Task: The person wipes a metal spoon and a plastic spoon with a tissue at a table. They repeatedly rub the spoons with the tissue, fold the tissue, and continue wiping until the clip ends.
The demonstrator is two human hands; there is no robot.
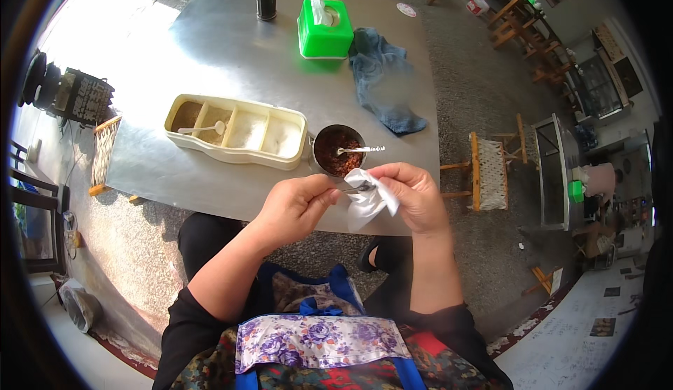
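Observation:
My left hand (297,206) pinches the thin handle of a metal utensil, probably a spoon (363,187), just above the table's near edge. White tissue (370,206) wraps round the utensil's other end, gripped by my right hand (415,192). Just beyond both hands stands a round metal pot (322,150) of red chili paste (349,164), with a metal spoon (370,149) resting in it. Left of the pot lies a cream four-compartment condiment box (239,156) holding powders and granules; a small white plastic spoon (200,128) lies across its left compartments.
On the metal table (231,195) are a green tissue box (326,37), a blue cloth (376,79) and a glass jar of dark contents (266,3). Woven-seat stools (491,174) stand right and left of the table. A person (599,179) is at the far right.

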